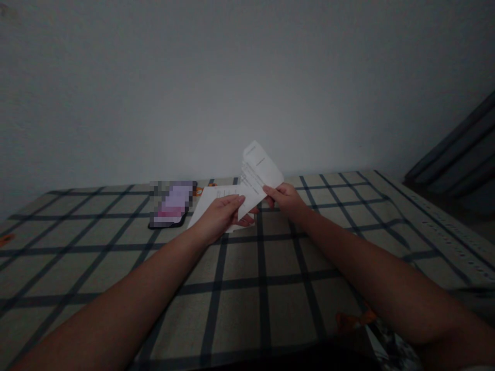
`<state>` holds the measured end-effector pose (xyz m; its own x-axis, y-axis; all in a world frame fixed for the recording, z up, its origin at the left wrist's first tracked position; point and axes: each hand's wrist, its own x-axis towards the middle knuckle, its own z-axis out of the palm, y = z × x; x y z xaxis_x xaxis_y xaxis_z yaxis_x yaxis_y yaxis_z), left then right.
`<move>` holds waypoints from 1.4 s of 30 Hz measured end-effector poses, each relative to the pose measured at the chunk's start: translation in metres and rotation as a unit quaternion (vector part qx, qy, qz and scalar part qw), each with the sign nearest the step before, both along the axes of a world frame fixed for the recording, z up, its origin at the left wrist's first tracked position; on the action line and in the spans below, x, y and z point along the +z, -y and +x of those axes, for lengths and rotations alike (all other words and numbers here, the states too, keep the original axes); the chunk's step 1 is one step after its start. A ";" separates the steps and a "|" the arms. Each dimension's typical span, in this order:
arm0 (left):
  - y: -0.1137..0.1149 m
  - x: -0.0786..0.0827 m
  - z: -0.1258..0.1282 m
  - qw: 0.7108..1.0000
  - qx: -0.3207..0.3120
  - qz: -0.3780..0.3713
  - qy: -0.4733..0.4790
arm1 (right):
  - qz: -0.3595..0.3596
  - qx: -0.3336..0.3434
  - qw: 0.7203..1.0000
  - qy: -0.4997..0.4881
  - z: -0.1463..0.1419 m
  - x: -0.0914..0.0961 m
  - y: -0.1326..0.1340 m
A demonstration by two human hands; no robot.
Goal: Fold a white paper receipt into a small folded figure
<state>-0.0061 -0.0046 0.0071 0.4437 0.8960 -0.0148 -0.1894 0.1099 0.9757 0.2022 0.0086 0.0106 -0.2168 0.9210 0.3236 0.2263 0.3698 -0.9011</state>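
Note:
A printed sheet of paper (260, 167) is held up at a tilt between both hands above the checked cloth. My left hand (222, 214) pinches its lower left part, thumb on top and fingers beneath. At its right edge my right hand (284, 197) grips with the thumb in front. Other white papers (203, 203) lie flat on the cloth behind and below my left hand, partly covered by it. Whether the raised sheet is folded, I cannot tell. The print is too small to read.
A phone (175, 203) with a blurred, lit screen lies left of the papers. The checked cloth (240, 293) covers the surface up to a plain wall (232, 87). Dark folded fabric (460, 149) hangs at the right. A dark shape with an orange patch (351, 320) is near the front edge.

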 end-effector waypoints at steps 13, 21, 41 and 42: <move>0.000 0.000 0.000 1.000 0.008 0.011 -0.025 | 0.015 -0.036 0.999 -0.024 -0.002 0.004 0.003; 0.000 0.001 0.000 0.999 0.022 0.021 -0.044 | 0.017 -0.035 0.998 -0.058 0.000 -0.001 -0.004; -0.002 0.010 -0.007 0.997 0.057 0.042 0.023 | -0.224 0.079 0.946 -0.221 0.008 0.014 -0.009; -0.001 0.008 -0.006 0.998 0.049 0.045 -0.010 | -0.236 0.112 0.950 -0.173 0.007 0.014 -0.006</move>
<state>-0.0124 -0.0037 0.0150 0.3544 0.9332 0.0605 -0.1754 0.0028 0.9845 0.2088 0.0144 0.0249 -0.3798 0.9247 -0.0268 -0.1500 -0.0901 -0.9846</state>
